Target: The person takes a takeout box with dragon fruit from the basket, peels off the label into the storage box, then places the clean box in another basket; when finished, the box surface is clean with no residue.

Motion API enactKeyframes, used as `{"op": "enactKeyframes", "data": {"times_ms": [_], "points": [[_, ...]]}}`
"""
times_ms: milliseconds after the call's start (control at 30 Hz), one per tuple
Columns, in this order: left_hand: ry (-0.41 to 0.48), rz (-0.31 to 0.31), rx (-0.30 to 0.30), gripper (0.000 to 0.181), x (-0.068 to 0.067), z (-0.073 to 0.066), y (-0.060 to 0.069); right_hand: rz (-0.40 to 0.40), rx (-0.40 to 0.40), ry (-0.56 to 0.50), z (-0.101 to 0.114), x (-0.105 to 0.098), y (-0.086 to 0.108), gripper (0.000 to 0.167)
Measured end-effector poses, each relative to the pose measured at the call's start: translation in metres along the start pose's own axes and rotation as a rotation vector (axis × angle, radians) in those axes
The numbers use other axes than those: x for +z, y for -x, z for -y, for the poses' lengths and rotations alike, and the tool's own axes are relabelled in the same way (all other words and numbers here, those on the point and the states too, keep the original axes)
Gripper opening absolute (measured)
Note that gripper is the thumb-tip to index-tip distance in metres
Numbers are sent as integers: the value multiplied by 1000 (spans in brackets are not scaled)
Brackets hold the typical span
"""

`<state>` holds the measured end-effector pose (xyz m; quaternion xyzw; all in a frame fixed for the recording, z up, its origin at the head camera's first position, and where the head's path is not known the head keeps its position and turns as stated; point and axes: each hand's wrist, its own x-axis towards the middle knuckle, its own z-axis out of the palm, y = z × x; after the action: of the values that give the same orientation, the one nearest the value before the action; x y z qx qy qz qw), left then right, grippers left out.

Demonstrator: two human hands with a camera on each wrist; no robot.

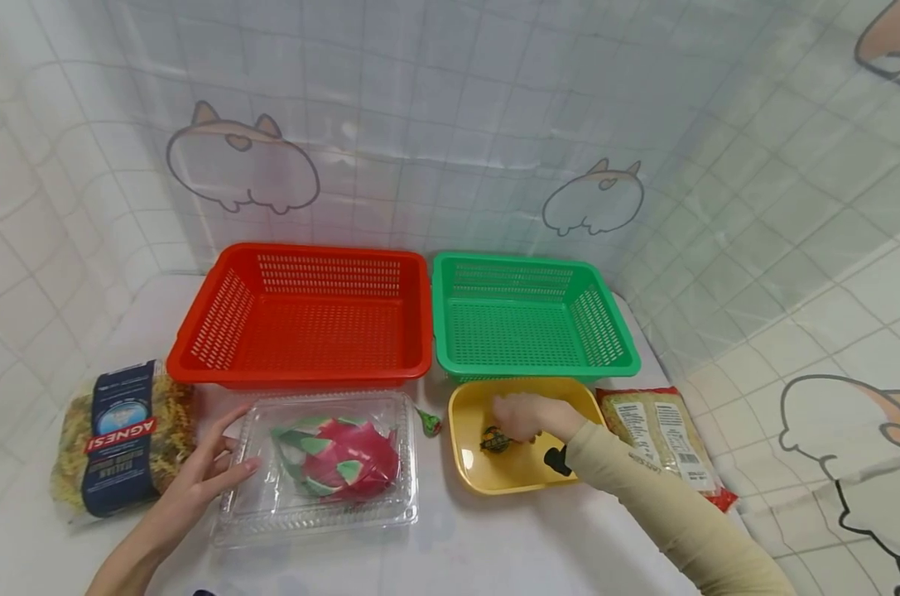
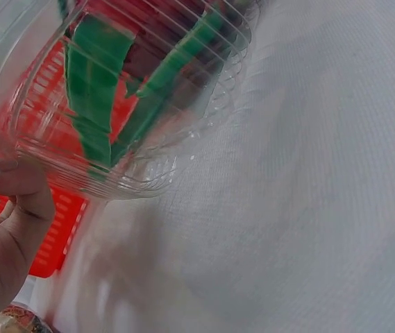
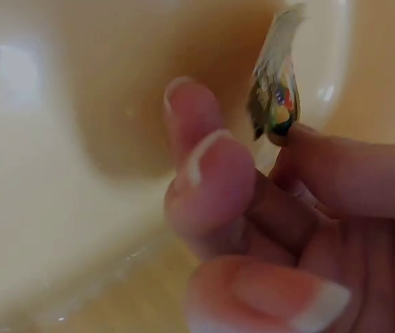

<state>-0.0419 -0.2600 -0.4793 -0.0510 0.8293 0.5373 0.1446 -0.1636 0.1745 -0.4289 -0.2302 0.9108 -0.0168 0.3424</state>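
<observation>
Yellow basin: here's our landmark, the yellow basin [image 1: 487, 480], on the counter [image 1: 479, 546] with the green basket [image 1: 539, 371] right behind it and the grain packet [image 1: 658, 430] just to its right.
Right hand: down inside the basin goes the right hand [image 1: 527, 414], fingertips curled, seemingly pinching the foil packet; the far side of that pinch is hidden.
Foil packet: inside the basin, and what a little thing the foil packet [image 3: 279, 94] is! Feather-light by my reckoning, thin-skinned and crinkly, likely slick; the flattened end looks the best purchase, a gentle pinch rather than a squeeze.
Left hand: over to the left of the basin, the left hand [image 1: 199, 480] lies well apart from the right, fingers loosely spread, touching the edge of the clear box farthest from the basin; no firm grip shows.
Clear box: the clear box [image 1: 323, 521] sits left of the basin, ribbed, thin plastic, probably springy, slippery and easy to dent. Take it low by both side walls, I'd say, since a lid-only hold might pop open.
Dragon fruit: inside that box, left of the basin, the dragon fruit [image 1: 353, 463] should supply most of the weight; real or model, can't tell. Its leafy tips look bendable, so the round body is the surer hold.
</observation>
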Motion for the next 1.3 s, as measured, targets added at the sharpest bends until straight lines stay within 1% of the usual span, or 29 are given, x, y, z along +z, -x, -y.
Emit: {"op": "enactKeyframes", "data": {"times_ms": [133,267,433,567,700,800,900,1033,1167,1300], "points": [[-8,0,-11,82,0,0,0,20,33,45,-2,3,-4,6],[-7,0,-14,83,0,0,1,25,36,74,-2,6,-6,4],[-12,2,-16,83,1,-1,2,7,21,109,-2,8,-6,3],[-17,2,-19,84,1,-1,1,-17,21,141,-1,9,-6,9],[-16,3,-16,84,0,0,1,-39,35,150,-1,8,-5,16],[-17,4,-13,82,0,1,0,-50,38,147,-2,9,-5,26],[-20,4,-9,81,-1,1,0,-54,27,135,-6,11,-6,36],[-14,6,-9,82,-1,1,1,-42,-10,124,-11,12,-6,40],[-7,8,-6,81,-1,1,1,-30,-53,118,-16,11,-4,39],[-8,6,5,80,0,1,1,-36,-97,96,-24,10,-1,31]]}}
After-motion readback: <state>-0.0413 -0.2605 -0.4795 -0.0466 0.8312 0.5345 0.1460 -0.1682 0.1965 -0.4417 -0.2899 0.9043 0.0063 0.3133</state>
